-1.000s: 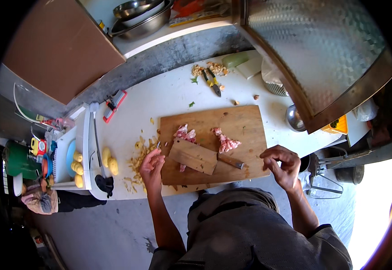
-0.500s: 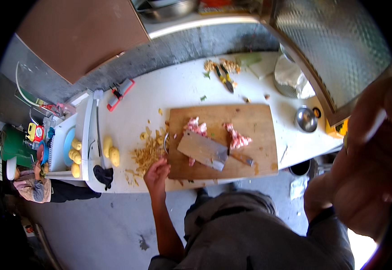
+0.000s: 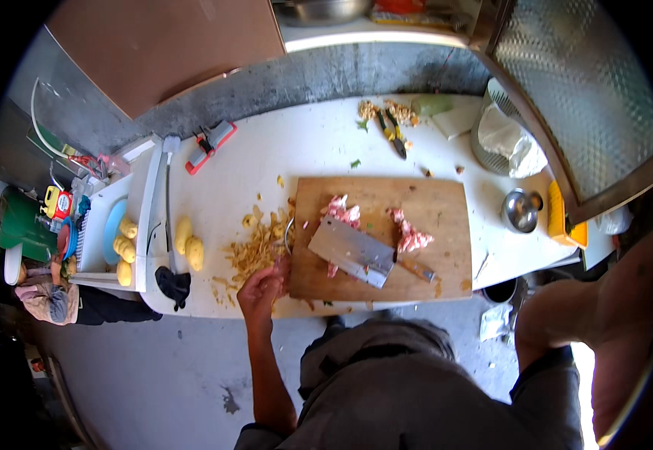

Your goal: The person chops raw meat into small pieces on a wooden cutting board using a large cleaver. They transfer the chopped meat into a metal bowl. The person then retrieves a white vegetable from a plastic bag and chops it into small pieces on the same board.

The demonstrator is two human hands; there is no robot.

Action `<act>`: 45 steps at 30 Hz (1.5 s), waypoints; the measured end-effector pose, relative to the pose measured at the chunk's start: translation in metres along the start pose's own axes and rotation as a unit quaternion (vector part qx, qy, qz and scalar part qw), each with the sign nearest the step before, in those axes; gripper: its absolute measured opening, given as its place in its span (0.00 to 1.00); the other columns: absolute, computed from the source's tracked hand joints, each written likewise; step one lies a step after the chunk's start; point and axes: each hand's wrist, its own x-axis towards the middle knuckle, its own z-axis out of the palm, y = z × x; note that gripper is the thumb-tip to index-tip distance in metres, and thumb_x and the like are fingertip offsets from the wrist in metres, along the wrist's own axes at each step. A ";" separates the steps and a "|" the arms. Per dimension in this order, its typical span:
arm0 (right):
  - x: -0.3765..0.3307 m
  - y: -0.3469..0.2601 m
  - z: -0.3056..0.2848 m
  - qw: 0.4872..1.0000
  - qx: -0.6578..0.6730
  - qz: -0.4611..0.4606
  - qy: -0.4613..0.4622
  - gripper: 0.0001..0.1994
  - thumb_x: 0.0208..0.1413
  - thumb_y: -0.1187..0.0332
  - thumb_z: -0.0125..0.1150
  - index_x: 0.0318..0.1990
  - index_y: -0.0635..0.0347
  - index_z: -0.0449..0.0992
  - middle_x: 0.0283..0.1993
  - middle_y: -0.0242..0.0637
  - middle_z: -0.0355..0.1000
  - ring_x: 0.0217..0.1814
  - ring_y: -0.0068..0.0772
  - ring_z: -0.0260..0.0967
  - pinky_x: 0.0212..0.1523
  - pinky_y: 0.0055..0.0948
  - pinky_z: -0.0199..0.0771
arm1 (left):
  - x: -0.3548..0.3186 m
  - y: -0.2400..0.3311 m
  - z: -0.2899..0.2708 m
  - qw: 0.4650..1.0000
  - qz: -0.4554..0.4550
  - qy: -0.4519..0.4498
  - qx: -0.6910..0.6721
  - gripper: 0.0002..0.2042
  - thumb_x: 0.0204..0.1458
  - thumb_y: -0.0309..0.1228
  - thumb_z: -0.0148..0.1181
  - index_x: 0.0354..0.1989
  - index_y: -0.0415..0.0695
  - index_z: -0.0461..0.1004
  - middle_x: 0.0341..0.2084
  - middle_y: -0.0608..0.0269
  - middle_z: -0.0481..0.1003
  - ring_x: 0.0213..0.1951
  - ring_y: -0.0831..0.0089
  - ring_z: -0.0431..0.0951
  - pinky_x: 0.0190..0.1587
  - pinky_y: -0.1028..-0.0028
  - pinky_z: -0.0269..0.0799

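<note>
My left hand [image 3: 260,291] is at the front left corner of the wooden cutting board [image 3: 446,214], beside a heap of peelings [image 3: 255,247]. Its fingers are curled together in a pinch; what they hold, if anything, I cannot make out. On the board a cleaver [image 3: 353,251] lies flat, its blade partly over pieces of raw meat [image 3: 341,210] and its wooden handle towards the right front. A second chunk of meat [image 3: 410,232] lies right of the blade. My right arm [image 3: 604,315] is raised at the right rim, its hand out of view.
Pliers [image 3: 394,139] and shelled bits lie at the back. Two peeled potatoes [image 3: 188,244] lie on the left, several more near the sink [image 3: 141,225]. A metal cup [image 3: 521,211] and yellow container [image 3: 564,214] stand right, below an open cabinet door [image 3: 581,105]. Another person [image 3: 49,300] is far left.
My right hand, raised large at the right rim before, has gone out of view. My left hand stays by the board's corner. The view has shifted slightly.
</note>
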 end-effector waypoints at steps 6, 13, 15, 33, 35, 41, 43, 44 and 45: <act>-0.002 0.015 0.001 1.000 -0.012 0.008 -0.009 0.25 0.59 0.69 0.76 0.63 0.63 0.77 0.60 0.50 0.79 0.57 0.46 0.81 0.39 0.32 0.85 | 0.019 -0.024 0.014 0.998 -0.005 -0.053 -0.018 0.17 0.62 0.20 0.66 0.59 0.36 0.79 0.52 0.56 0.82 0.47 0.71 0.84 0.52 0.73 0.80; -0.026 0.030 0.006 0.996 -0.050 0.077 0.017 0.27 0.58 0.71 0.76 0.66 0.62 0.76 0.62 0.49 0.79 0.61 0.47 0.80 0.40 0.31 0.84 | 0.015 -0.040 0.063 0.958 0.059 -0.164 0.227 0.20 0.57 0.24 0.73 0.57 0.37 0.80 0.46 0.60 0.82 0.44 0.74 0.81 0.47 0.72 0.78; -0.073 0.055 0.035 0.959 -0.099 0.266 -0.018 0.28 0.58 0.72 0.76 0.67 0.61 0.76 0.62 0.49 0.79 0.62 0.47 0.79 0.40 0.31 0.84 | 0.014 -0.047 0.076 0.941 0.111 -0.164 0.275 0.21 0.54 0.27 0.76 0.56 0.37 0.80 0.43 0.59 0.82 0.42 0.71 0.81 0.46 0.69 0.78; -0.276 0.145 0.121 0.721 -0.144 0.561 -0.381 0.19 0.50 0.69 0.66 0.51 0.61 0.76 0.41 0.48 0.81 0.44 0.56 0.80 0.47 0.54 0.81 | 0.033 -0.081 0.070 0.921 0.157 -0.126 0.333 0.13 0.53 0.16 0.63 0.47 0.39 0.81 0.38 0.55 0.84 0.40 0.57 0.86 0.43 0.65 0.81; -0.275 0.150 0.117 0.731 -0.102 0.554 -0.384 0.15 0.50 0.69 0.65 0.45 0.63 0.76 0.35 0.48 0.80 0.42 0.56 0.80 0.46 0.53 0.80 | 0.034 -0.080 0.066 0.918 0.164 -0.127 0.339 0.13 0.53 0.17 0.63 0.47 0.39 0.80 0.39 0.54 0.83 0.41 0.56 0.85 0.43 0.64 0.80; -0.251 0.139 0.110 0.749 -0.046 0.587 -0.304 0.10 0.53 0.72 0.67 0.39 0.65 0.73 0.28 0.42 0.72 0.31 0.41 0.70 0.35 0.45 0.70 | 0.029 -0.065 0.075 0.888 0.171 -0.133 0.406 0.17 0.51 0.27 0.71 0.51 0.41 0.80 0.43 0.51 0.81 0.42 0.48 0.82 0.45 0.57 0.78; -0.242 0.130 0.110 0.761 -0.027 0.601 -0.242 0.10 0.54 0.74 0.69 0.38 0.65 0.73 0.26 0.37 0.68 0.28 0.32 0.64 0.31 0.40 0.65 | 0.029 -0.065 0.078 0.876 0.210 -0.119 0.419 0.20 0.50 0.31 0.74 0.52 0.41 0.79 0.44 0.50 0.80 0.43 0.47 0.81 0.45 0.56 0.77; -0.241 0.126 0.110 0.765 -0.022 0.607 -0.213 0.10 0.54 0.74 0.70 0.37 0.65 0.73 0.25 0.36 0.67 0.27 0.29 0.62 0.30 0.38 0.64 | 0.029 -0.065 0.080 0.882 0.201 -0.118 0.410 0.20 0.50 0.30 0.75 0.51 0.41 0.80 0.43 0.51 0.80 0.42 0.49 0.81 0.44 0.58 0.77; -0.236 0.121 0.111 0.769 -0.016 0.613 -0.184 0.10 0.54 0.75 0.70 0.37 0.65 0.73 0.25 0.35 0.65 0.27 0.27 0.60 0.29 0.37 0.62 | 0.030 -0.066 0.081 0.887 0.192 -0.117 0.403 0.19 0.50 0.30 0.76 0.50 0.40 0.81 0.42 0.51 0.80 0.41 0.51 0.82 0.44 0.59 0.78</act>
